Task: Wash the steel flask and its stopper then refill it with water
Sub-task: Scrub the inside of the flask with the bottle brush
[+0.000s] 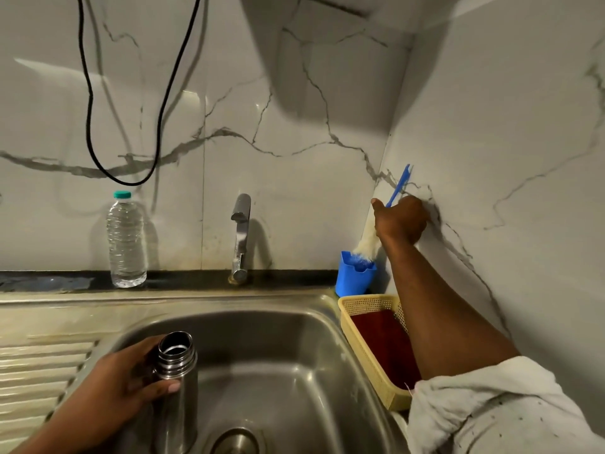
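My left hand (122,385) grips the steel flask (176,381) by its neck, upright over the left part of the steel sink (294,365). The flask's mouth is uncovered and no stopper is in view. At the back right corner my right hand (401,221) holds a bottle brush (366,239) by its blue handle. The brush's white bristles dip into a blue plastic holder (355,276) on the counter. The tap (240,237) stands behind the sink with no water running.
A capped plastic water bottle (126,240) stands on the ledge left of the tap. A yellow basket (366,342) with a dark red cloth sits right of the sink. A black cable (90,109) hangs on the marble wall. A ribbed draining board (42,378) lies at the left.
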Demonstrator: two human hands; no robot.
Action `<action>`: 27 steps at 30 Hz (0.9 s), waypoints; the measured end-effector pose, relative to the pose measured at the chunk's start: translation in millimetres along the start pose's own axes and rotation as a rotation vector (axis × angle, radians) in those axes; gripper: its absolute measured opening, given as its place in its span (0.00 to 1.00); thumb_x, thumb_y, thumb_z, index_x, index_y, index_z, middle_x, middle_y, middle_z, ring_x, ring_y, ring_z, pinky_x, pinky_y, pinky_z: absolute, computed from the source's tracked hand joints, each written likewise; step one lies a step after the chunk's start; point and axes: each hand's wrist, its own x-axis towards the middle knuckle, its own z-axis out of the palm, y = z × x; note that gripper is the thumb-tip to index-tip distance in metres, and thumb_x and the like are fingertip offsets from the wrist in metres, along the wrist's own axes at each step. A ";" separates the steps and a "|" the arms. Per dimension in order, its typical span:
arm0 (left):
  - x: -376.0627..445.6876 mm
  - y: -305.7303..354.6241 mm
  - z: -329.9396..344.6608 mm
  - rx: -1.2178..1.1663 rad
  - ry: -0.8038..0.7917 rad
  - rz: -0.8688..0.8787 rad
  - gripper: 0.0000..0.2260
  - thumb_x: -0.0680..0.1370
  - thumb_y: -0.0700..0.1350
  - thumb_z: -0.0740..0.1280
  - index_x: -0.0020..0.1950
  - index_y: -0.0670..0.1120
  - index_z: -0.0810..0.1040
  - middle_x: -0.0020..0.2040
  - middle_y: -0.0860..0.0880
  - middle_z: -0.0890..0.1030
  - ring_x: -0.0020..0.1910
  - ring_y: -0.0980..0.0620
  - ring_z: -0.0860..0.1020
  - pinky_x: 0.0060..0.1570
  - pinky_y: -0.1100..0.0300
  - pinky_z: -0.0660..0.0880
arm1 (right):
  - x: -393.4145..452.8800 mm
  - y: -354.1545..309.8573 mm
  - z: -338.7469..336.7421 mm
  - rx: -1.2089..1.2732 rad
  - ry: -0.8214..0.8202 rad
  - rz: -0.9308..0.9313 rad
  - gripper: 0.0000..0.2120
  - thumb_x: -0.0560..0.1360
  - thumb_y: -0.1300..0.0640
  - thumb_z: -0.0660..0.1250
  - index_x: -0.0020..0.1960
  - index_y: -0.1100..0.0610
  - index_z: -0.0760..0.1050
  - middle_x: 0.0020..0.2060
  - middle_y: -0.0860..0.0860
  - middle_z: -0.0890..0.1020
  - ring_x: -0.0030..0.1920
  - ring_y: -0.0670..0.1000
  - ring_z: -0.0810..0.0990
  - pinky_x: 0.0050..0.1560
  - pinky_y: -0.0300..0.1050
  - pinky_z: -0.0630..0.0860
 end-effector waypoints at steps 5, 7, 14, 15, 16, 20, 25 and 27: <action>3.2 -10.1 0.6 -0.062 -0.019 -0.012 0.32 0.64 0.34 0.83 0.58 0.60 0.76 0.47 0.72 0.84 0.50 0.67 0.84 0.46 0.78 0.76 | 16.9 6.9 21.2 0.090 -0.025 0.048 0.15 0.71 0.51 0.80 0.53 0.59 0.84 0.46 0.54 0.88 0.41 0.55 0.88 0.43 0.54 0.86; 2.4 -10.2 -1.0 -0.061 -0.024 -0.009 0.31 0.63 0.38 0.84 0.58 0.63 0.79 0.48 0.70 0.85 0.50 0.66 0.85 0.47 0.77 0.77 | 19.9 11.5 27.4 0.134 -0.038 0.024 0.09 0.72 0.56 0.78 0.51 0.57 0.85 0.42 0.53 0.88 0.38 0.55 0.87 0.41 0.54 0.86; -0.9 -4.9 -5.1 0.012 -0.021 0.000 0.37 0.64 0.47 0.84 0.57 0.83 0.73 0.49 0.69 0.85 0.46 0.63 0.86 0.51 0.74 0.77 | -4.6 0.0 5.5 0.141 -0.043 -0.271 0.08 0.79 0.53 0.69 0.44 0.53 0.84 0.37 0.48 0.84 0.37 0.50 0.82 0.37 0.42 0.75; -1.3 -6.5 -4.8 0.017 -0.030 0.001 0.34 0.64 0.49 0.83 0.62 0.76 0.76 0.51 0.67 0.86 0.48 0.62 0.86 0.53 0.72 0.78 | -6.2 -1.0 1.1 0.103 -0.032 -0.318 0.08 0.79 0.52 0.69 0.44 0.52 0.83 0.38 0.48 0.85 0.38 0.50 0.81 0.37 0.42 0.73; -2.8 -7.4 -4.8 0.011 -0.034 -0.015 0.33 0.64 0.50 0.83 0.66 0.67 0.78 0.52 0.66 0.86 0.49 0.62 0.86 0.54 0.69 0.79 | -6.6 -1.4 -1.1 0.078 -0.029 -0.368 0.07 0.79 0.53 0.69 0.45 0.52 0.84 0.39 0.48 0.85 0.39 0.50 0.82 0.38 0.42 0.74; -5.6 -0.8 -6.2 0.070 -0.018 0.016 0.30 0.64 0.56 0.81 0.62 0.73 0.76 0.52 0.68 0.85 0.49 0.65 0.85 0.57 0.59 0.80 | -5.1 6.1 1.4 0.096 -0.158 -0.414 0.08 0.79 0.61 0.68 0.53 0.55 0.85 0.48 0.50 0.88 0.47 0.50 0.86 0.50 0.45 0.82; -2.9 3.9 -6.2 0.086 0.006 0.060 0.40 0.66 0.51 0.83 0.57 0.89 0.65 0.51 0.81 0.78 0.50 0.70 0.82 0.52 0.77 0.74 | -5.3 21.8 8.3 0.131 -0.279 -0.380 0.10 0.80 0.64 0.64 0.51 0.57 0.84 0.45 0.53 0.88 0.45 0.51 0.87 0.53 0.52 0.84; -2.5 -0.5 -6.3 0.088 -0.003 0.063 0.41 0.67 0.48 0.83 0.57 0.88 0.67 0.50 0.81 0.78 0.50 0.72 0.81 0.52 0.79 0.73 | -1.0 19.7 4.6 0.166 -0.283 -0.359 0.08 0.78 0.64 0.67 0.50 0.57 0.85 0.44 0.53 0.88 0.44 0.51 0.87 0.53 0.51 0.85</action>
